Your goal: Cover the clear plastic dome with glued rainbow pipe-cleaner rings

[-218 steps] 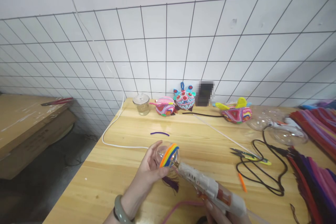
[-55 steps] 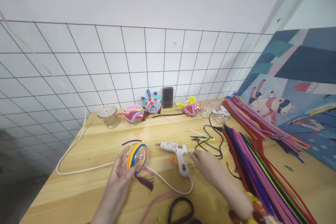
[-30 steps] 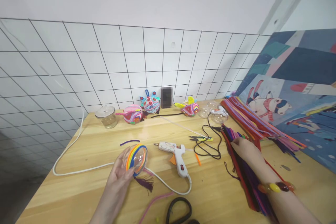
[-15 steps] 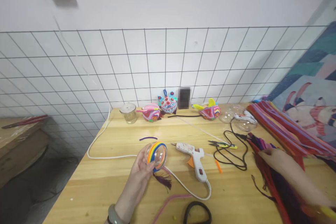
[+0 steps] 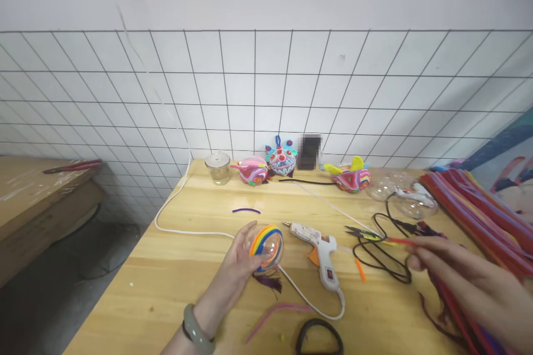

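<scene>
My left hand [image 5: 239, 263] is wrapped round a clear plastic ball [image 5: 272, 248] with orange, yellow and blue fuzzy strips curving over it. A dark purple tassel [image 5: 268, 282] hangs below the ball. Over the right side of the table, my right hand [image 5: 453, 272] pinches a thin red pipe cleaner [image 5: 402, 241] whose tip points left, above a black cord [image 5: 381, 258]. Between the hands lies a white hot glue gun [image 5: 318, 252], its nozzle toward the ball. Scissors [image 5: 362, 233] lie just beyond the red tip.
Along the wall stand a lidded glass jar [image 5: 217, 169], a pink decorated ball [image 5: 254, 171], a blue monster-faced ball [image 5: 282, 159] and a yellow-winged one [image 5: 352, 176]. Pipe cleaner bundles [image 5: 470, 205] cover the right side. A black loop [image 5: 320, 338] lies at the front edge.
My right hand has come off the dark bundle on the right, now with a red pipe cleaner in its fingers. My left hand still holds the ball. The view has shifted slightly left.
</scene>
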`<state>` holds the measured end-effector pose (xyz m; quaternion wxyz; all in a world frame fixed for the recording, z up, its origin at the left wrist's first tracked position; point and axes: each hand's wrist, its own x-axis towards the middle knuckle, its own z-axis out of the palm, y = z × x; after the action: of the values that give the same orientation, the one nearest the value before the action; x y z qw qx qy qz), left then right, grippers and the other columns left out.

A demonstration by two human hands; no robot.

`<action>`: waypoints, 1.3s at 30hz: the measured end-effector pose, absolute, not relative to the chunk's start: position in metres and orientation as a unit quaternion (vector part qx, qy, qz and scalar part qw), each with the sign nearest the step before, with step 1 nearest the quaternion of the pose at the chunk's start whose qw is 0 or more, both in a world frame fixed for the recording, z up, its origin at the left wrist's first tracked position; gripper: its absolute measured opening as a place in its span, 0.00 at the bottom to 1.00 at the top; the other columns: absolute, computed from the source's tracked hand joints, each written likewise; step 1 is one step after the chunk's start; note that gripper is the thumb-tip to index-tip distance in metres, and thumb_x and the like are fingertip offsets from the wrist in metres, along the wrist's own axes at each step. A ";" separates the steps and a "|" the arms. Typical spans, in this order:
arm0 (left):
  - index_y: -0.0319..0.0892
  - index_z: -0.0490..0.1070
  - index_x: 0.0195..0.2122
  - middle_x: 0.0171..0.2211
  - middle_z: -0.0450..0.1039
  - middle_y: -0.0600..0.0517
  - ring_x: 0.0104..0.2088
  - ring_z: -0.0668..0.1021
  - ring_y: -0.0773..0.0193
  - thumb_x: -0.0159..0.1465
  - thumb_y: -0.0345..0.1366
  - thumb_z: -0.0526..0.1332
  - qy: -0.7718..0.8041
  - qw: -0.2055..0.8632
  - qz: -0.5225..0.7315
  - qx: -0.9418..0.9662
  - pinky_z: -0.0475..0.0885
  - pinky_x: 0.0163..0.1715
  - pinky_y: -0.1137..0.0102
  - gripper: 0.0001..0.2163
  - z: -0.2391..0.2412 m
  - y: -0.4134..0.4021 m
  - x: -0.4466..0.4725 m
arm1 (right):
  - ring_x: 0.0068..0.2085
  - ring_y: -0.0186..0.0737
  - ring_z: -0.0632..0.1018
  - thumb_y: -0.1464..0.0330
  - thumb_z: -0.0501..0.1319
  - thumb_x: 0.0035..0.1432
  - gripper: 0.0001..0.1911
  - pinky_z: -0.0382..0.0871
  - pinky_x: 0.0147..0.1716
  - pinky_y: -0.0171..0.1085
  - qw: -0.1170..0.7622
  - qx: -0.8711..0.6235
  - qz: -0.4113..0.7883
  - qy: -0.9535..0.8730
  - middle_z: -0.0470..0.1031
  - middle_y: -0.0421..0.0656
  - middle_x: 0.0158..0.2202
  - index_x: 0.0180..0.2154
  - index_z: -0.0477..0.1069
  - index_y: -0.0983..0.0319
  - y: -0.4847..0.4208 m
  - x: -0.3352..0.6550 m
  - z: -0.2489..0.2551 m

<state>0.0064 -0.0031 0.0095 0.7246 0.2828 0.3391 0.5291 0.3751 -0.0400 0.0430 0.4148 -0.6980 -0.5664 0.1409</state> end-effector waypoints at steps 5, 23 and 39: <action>0.49 0.73 0.51 0.50 0.75 0.47 0.54 0.74 0.49 0.47 0.30 0.74 0.303 0.757 0.501 0.291 0.66 0.55 0.58 0.29 0.008 -0.006 0.006 | 0.41 0.48 0.79 0.62 0.56 0.65 0.11 0.73 0.39 0.41 0.328 -0.499 0.217 -0.772 0.79 0.47 0.38 0.41 0.78 0.52 -0.033 0.285 0.060; 0.50 0.68 0.54 0.53 0.68 0.44 0.53 0.74 0.47 0.43 0.36 0.78 0.255 0.787 0.454 0.330 0.70 0.50 0.51 0.36 -0.001 -0.005 0.002 | 0.27 0.36 0.73 0.68 0.60 0.64 0.11 0.67 0.27 0.32 0.359 -0.386 0.258 -0.810 0.71 0.39 0.25 0.27 0.71 0.58 0.006 0.208 0.059; 0.51 0.63 0.57 0.58 0.60 0.44 0.56 0.69 0.47 0.43 0.40 0.78 0.294 0.749 0.447 0.390 0.59 0.58 0.45 0.41 -0.013 -0.003 0.001 | 0.34 0.38 0.74 0.72 0.57 0.66 0.08 0.68 0.33 0.36 0.326 -0.358 0.296 -0.824 0.71 0.41 0.32 0.33 0.69 0.59 0.011 0.215 0.046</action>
<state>0.0005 -0.0032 -0.0132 0.7491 0.3904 0.2939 0.4473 0.2148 0.0113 0.0456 0.3257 -0.3576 -0.8236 0.2960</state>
